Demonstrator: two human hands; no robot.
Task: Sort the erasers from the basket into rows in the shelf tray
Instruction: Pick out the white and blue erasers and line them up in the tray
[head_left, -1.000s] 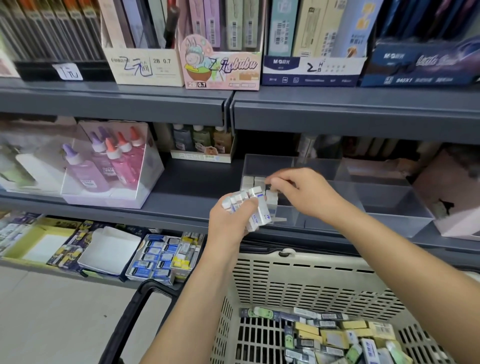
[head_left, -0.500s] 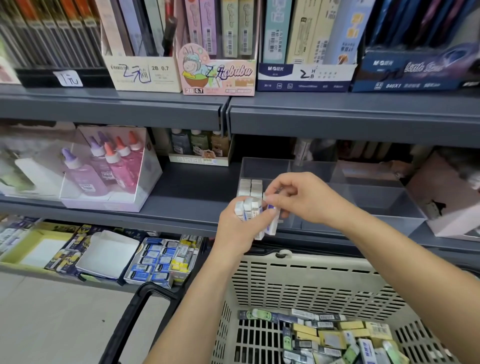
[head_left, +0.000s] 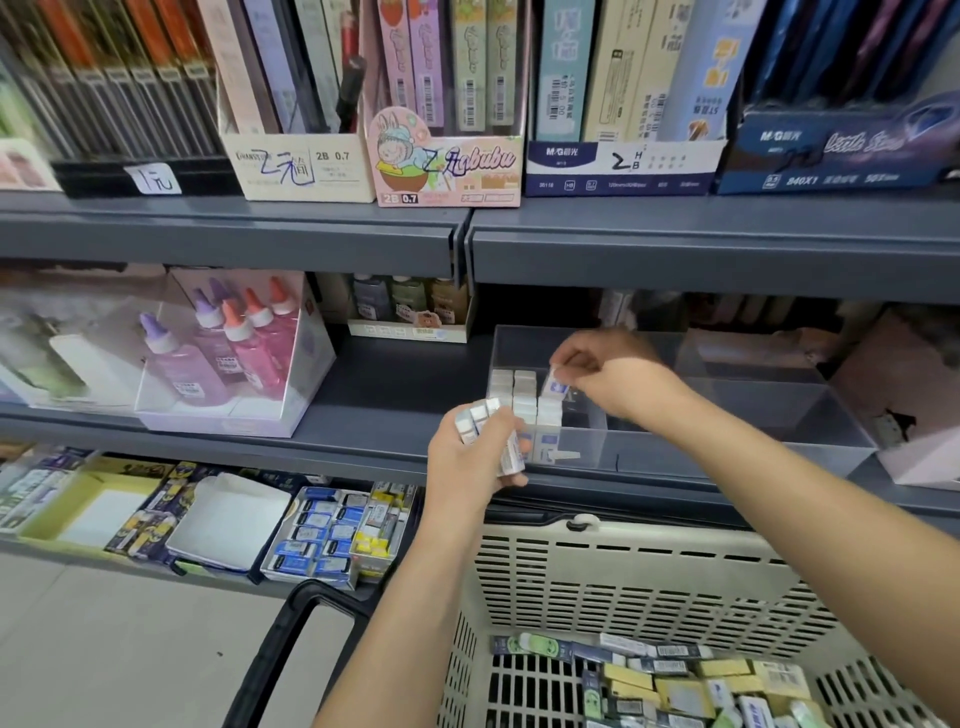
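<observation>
pinching a single eraser (head_left: 555, 383) between thumb and fingertips, the right hand (head_left: 618, 382) is hovering over the left end of the clear shelf tray (head_left: 675, 460). the eraser is standing roughly on end, long axis near vertical with a slight tilt. it is sitting just above the rear end of the third row (head_left: 548, 415), beside two longer rows (head_left: 513, 389) on its left. judgement: the vacant place is lying directly below the pinched piece, so the coming move is calling for a short straight drop, keeping the axis upright to match its neighbours. the left hand (head_left: 475, 460) is gripping a bundle of erasers (head_left: 485, 415), fingers curled round it, just in front of the tray's left front corner. the right hand is the nearer to the slot. the basket (head_left: 623, 582) below is holding many loose erasers (head_left: 701, 686), so much sorting is remaining.
</observation>
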